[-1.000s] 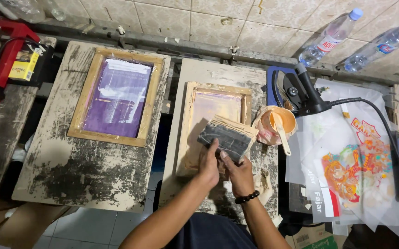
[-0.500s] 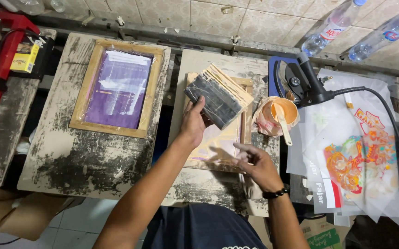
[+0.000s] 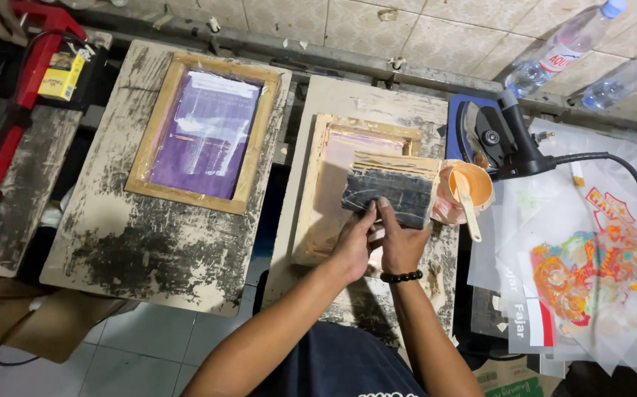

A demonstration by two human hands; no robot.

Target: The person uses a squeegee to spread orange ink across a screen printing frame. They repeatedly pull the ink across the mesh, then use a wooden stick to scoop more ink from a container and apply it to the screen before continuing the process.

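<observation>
Two hands, left hand [image 3: 354, 246] and right hand [image 3: 399, 242], are clamped on the black squeegee [image 3: 390, 191], held over the wooden screen frame [image 3: 355, 187]. Print stroke judged underway; an even pull toward the body is called for.

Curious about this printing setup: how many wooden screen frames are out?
2: purple frame on the left board; second frame on the middle board, under the squeegee both hands hold.

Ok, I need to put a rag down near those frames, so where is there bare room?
The worn board is bare in front of the purple screen frame. The right board is bare behind the second frame, where both hands hold the squeegee. Crowded: paint cup, iron and printed sheets.
</observation>
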